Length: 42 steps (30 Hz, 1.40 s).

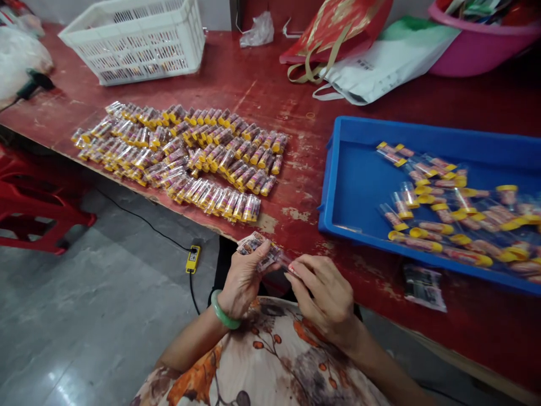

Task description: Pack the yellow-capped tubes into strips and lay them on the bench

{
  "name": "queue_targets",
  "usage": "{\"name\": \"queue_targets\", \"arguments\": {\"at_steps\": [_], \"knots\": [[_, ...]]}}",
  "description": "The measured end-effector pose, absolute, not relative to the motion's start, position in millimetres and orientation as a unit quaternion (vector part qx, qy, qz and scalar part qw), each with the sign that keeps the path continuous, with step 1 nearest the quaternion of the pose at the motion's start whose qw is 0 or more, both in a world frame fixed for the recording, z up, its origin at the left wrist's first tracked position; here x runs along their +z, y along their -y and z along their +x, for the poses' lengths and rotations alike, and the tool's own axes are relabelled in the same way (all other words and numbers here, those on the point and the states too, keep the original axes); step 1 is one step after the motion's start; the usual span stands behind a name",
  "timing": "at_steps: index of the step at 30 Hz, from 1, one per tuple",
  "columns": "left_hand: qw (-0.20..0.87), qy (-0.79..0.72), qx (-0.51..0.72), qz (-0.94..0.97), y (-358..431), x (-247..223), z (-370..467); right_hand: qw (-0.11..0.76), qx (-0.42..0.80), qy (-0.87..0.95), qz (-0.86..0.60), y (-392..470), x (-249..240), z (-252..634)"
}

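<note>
My left hand (247,276), with a green bangle at its wrist, is closed around a small stack of printed labels (256,248) at the table's front edge. Beside it, the fingers of my right hand (323,287) pinch together at the end of a thin clear piece that reaches toward the left hand; what it is I cannot make out. Rows of clear tubes with yellow caps (203,152) lie on the table beyond my left hand. To the right, a blue tray (332,175) holds more loose tubes with yellow caps (443,211).
A white plastic basket (139,48) stands at the back left. Behind the tray lie a red bag (338,31), a white-and-green bag (384,62) and a pink basin (473,53). A dark packet (424,287) sits before the tray. Red stools (38,197) and a yellow power strip (193,259) are below.
</note>
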<state>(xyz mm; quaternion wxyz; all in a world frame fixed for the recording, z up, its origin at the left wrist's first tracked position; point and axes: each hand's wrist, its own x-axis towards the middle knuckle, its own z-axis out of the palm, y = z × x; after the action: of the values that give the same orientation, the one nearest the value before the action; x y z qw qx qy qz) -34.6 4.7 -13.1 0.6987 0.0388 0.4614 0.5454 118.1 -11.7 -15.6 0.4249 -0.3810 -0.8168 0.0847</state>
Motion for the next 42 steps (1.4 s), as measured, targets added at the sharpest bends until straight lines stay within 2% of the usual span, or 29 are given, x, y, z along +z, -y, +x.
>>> {"name": "queue_targets", "arguments": {"at_steps": [7,15,20,25,27,30,32,37,42], "knots": [[0.726,-0.455,0.516,0.02,-5.1,-22.4,-40.5,0.47,0.168,0.76,-0.417,7.7,-18.8,116.9],[0.734,-0.449,0.509,0.015,-5.2,-25.4,-41.6,0.421,0.052,0.822,-0.38,10.8,-18.1,113.7],[0.708,-0.457,0.534,0.067,-2.4,-23.5,-38.2,0.422,0.082,0.816,-0.387,12.4,-21.5,114.2],[0.688,-0.46,0.554,0.092,0.3,-29.8,-36.3,0.367,-0.011,0.853,-0.371,15.9,-30.1,113.1],[0.68,-0.463,0.561,0.087,1.1,-32.6,-36.4,0.389,0.01,0.84,-0.378,15.9,-30.3,110.9],[0.679,-0.466,0.562,0.073,2.1,-34.4,-37.7,0.448,0.117,0.782,-0.418,13.9,-28.0,106.7],[0.681,-0.465,0.561,0.069,2.3,-33.8,-39.3,0.455,0.132,0.77,-0.428,13.2,-27.2,104.5],[0.667,-0.47,0.574,0.067,1.2,-30.8,-43.8,0.413,0.03,0.813,-0.41,16.0,-29.3,102.7],[0.667,-0.466,0.575,0.088,1.4,-30.6,-44.2,0.385,-0.02,0.836,-0.389,17.4,-30.2,103.5]]}}
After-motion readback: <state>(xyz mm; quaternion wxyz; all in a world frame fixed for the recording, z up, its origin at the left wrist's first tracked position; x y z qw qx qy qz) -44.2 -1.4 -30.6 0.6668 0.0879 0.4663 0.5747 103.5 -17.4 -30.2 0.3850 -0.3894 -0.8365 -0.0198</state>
